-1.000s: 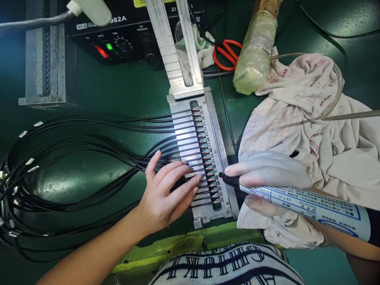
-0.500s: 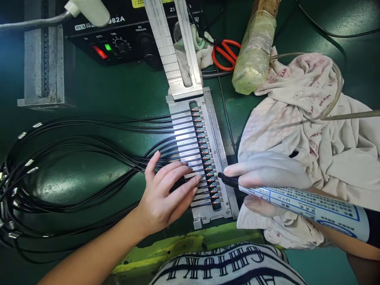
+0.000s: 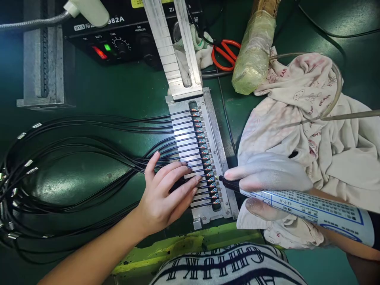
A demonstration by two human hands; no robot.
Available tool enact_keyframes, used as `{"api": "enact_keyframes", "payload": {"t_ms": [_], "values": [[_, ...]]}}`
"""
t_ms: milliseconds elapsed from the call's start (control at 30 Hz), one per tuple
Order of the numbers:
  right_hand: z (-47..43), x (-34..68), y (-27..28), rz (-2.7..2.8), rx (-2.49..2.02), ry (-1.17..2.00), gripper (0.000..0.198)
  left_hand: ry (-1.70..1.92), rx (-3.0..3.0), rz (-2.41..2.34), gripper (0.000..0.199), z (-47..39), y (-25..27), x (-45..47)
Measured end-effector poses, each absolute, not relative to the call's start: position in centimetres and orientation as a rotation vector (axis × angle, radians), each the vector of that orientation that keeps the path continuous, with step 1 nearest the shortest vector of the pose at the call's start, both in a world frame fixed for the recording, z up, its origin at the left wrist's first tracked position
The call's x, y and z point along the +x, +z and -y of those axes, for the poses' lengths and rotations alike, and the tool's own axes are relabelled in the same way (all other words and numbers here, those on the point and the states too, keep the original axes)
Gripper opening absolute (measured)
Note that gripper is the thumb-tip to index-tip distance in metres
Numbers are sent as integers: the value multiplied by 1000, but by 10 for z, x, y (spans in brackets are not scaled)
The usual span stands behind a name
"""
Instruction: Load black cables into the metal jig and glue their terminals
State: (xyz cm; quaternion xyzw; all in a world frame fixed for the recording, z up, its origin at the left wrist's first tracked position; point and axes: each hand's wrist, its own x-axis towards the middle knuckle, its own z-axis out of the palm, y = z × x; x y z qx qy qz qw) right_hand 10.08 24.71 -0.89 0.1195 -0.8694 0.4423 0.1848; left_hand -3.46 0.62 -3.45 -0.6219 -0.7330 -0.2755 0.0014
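My gloved right hand grips a glue syringe, a white printed barrel with a black front end. Its fine tip is at a connector in the lower half of a row of small connectors with exposed wires. That row sits in a metal fixture lying on the bench. My bare left hand rests with fingers spread over the black cables and the fixture's left side, its fingertips close to the connectors. The cables run left into a looped bundle with shiny ends.
A black dispenser box with lit switches stands at the back. A raised metal bar, orange-handled scissors and a wrapped yellowish cylinder lie beyond the fixture. Crumpled cloth covers the right side. Another metal fixture is at upper left.
My right hand and the syringe have shifted slightly towards me, moving the tip from one connector to about the one below it. My left hand stays in place.
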Motion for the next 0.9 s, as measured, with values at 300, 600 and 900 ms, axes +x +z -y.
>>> {"api": "enact_keyframes", "payload": {"t_ms": [300,600,900], "values": [[-246,101,-6,2459,323,1217,13,-879,-1960,2300,25,-6,-35,-35],[-246,101,-7,2462,310,1216,12,-882,-1970,2302,26,-6,-35,-35],[-248,102,-11,2424,338,1215,17,-904,-1962,2302,25,-6,-34,-34]]}}
